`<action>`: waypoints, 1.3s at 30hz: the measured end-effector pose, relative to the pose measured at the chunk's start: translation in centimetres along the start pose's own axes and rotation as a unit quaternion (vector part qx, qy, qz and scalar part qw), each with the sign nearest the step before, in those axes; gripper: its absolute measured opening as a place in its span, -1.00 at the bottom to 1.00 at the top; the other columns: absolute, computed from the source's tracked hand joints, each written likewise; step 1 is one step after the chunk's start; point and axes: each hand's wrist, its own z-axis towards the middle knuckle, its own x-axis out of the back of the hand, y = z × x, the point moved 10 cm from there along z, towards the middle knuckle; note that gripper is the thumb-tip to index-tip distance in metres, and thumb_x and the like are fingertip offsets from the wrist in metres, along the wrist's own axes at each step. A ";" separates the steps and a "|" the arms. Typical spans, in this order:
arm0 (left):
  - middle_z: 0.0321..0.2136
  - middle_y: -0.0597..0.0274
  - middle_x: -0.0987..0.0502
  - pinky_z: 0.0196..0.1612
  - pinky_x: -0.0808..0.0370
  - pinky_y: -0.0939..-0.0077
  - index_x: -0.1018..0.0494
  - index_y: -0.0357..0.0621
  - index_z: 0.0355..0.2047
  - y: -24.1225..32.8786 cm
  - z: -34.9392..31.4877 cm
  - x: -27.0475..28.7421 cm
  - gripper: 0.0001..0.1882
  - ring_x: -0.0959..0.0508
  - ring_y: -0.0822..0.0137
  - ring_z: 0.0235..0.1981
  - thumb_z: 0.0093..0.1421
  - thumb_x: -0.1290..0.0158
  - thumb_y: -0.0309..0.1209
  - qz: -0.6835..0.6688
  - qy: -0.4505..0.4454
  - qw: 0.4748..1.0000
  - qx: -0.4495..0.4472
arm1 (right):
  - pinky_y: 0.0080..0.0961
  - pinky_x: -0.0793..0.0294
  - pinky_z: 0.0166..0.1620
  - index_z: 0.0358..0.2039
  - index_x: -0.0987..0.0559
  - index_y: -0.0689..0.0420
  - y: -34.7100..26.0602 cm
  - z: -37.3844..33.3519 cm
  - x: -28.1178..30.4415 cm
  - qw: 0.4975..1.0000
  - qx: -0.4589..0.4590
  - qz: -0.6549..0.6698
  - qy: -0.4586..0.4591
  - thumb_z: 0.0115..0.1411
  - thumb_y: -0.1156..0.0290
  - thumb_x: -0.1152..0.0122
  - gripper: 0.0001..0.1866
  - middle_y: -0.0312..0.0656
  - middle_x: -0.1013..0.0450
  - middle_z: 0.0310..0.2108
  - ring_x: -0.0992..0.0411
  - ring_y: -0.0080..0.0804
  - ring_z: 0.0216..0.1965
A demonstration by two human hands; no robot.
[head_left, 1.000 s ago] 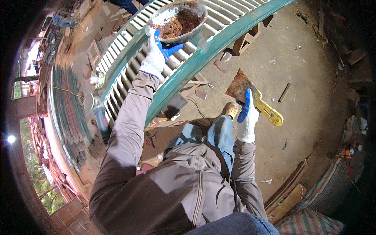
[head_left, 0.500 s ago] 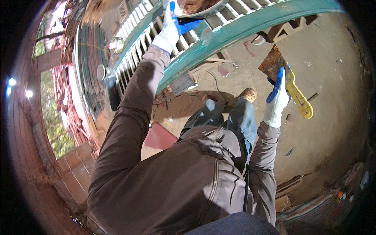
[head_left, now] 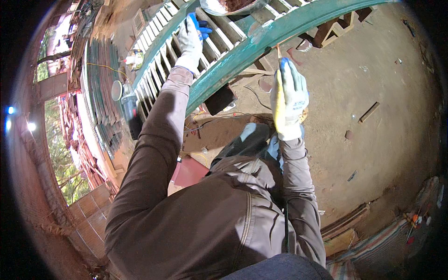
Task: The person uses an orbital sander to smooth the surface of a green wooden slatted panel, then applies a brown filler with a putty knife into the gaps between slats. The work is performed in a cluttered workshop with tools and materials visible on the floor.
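Note:
A green shutter-like frame (head_left: pixel 261 37) with pale slats (head_left: pixel 219 35) lies across the top of the view. Over its slats is my left hand (head_left: pixel 190 49), in a white glove with blue palm, fingers partly bent and apart, no object visible in them. To its right, a round metal bowl (head_left: pixel 211 7) of brown paste (head_left: pixel 237 3) rests on the slats, cut off by the upper edge. My right hand (head_left: pixel 293 95), gloved alike, is closed round the yellow handle of a putty knife (head_left: pixel 278 105). The knife's blade appears edge-on, its tip close to the frame's near rail.
Left of the frame stand a stack of boards (head_left: pixel 105 84) and a dark power tool with a round disc (head_left: pixel 130 112). A reddish panel (head_left: pixel 190 170) lies by my legs. Wood scraps (head_left: pixel 368 112) and a cable (head_left: pixel 256 98) are on the floor.
My left hand has come off the bowl and moved left onto the slats. My right hand has brought the putty knife left toward the frame, turning its blade edge-on.

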 end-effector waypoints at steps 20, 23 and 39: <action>-0.37 0.22 -0.64 -0.46 -0.55 0.51 -0.50 -0.07 0.02 -1.1 1.2 -0.7 -0.56 -0.62 0.39 -0.56 0.48 0.15 -0.02 0.042 -0.005 0.996 -0.080 | -0.33 -0.49 -0.19 0.12 -0.51 0.13 -5.1 3.0 -2.1 0.947 -0.008 -0.320 -0.023 0.10 0.34 -0.27 -0.47 -0.20 -0.53 0.02 -0.49 -0.26 -0.07; -0.36 0.15 -0.65 -0.49 -0.56 0.52 -0.44 -0.13 0.12 0.0 0.0 -1.7 -0.53 -0.64 0.36 -0.56 0.49 0.17 -0.04 0.018 -0.022 0.997 -0.066 | -0.32 -0.50 -0.22 0.04 -0.53 0.18 -5.2 4.3 -4.6 0.925 -0.041 -0.371 -0.074 0.14 0.38 -0.23 -0.58 -0.19 -0.53 -0.11 -0.50 -0.26 -0.11; -0.34 0.12 -0.63 -0.52 -0.52 0.58 -0.47 -0.13 0.07 -1.0 0.6 -1.3 -0.55 -0.62 0.39 -0.57 0.50 0.16 -0.05 0.032 -0.017 0.997 -0.062 | -0.24 -0.49 -0.06 0.11 -0.53 0.15 -11.2 -0.4 -5.0 0.963 -0.045 -0.201 -0.174 0.11 0.41 -0.20 -0.51 -0.08 -0.53 0.06 -0.49 -0.19 0.02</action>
